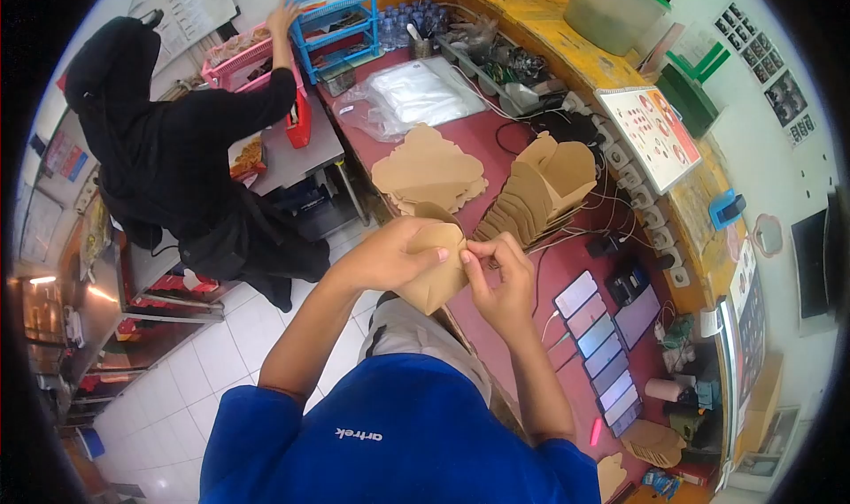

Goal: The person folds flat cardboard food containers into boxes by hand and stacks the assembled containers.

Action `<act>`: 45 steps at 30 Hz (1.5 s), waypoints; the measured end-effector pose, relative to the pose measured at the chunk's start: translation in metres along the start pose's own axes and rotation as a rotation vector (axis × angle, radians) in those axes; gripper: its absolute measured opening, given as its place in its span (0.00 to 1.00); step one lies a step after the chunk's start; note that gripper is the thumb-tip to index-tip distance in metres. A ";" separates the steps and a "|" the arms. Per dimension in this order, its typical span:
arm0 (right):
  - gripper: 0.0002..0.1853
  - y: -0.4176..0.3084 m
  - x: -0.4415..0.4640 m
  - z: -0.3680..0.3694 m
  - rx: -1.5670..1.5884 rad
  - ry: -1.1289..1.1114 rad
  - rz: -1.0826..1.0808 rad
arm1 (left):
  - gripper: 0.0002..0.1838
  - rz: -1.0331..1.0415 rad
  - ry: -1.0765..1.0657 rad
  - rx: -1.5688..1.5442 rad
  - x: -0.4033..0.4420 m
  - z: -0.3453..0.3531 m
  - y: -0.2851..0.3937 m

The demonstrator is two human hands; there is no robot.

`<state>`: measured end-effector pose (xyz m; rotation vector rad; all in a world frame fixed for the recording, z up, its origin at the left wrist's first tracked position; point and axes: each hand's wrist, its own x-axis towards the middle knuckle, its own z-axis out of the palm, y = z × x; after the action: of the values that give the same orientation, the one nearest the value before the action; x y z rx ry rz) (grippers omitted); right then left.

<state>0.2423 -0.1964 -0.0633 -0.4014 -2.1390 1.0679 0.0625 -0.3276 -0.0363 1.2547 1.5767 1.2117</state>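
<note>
A brown paper food box [433, 284], partly folded, is held up in front of my body at the table edge. My left hand [390, 254] wraps around its left side, with the thumb lying across the front. On the opposite side, my right hand [501, 276] pinches the box's upper right edge between thumb and fingers. Just beyond my hands lies a pile of flat, unfolded box blanks [425, 169]. To the right of that pile, a row of folded brown boxes [553, 181] is nested together. The inside of the held box is mostly hidden.
Several phones [600, 345] lie in a row on the red table [509, 353], with cables nearby. Clear plastic bags [416, 92] and a blue tiered rack [336, 28] stand farther back. At left, a person in black [190, 141] reaches toward a pink basket [237, 51].
</note>
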 end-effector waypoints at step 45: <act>0.70 0.007 -0.012 -0.032 0.145 -0.106 -0.065 | 0.76 0.504 0.095 0.012 0.001 0.019 -0.027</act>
<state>0.2734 -0.1802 -0.0614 -0.2102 -2.1340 1.2221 0.0737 -0.3242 -0.0669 1.6869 1.3722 1.5903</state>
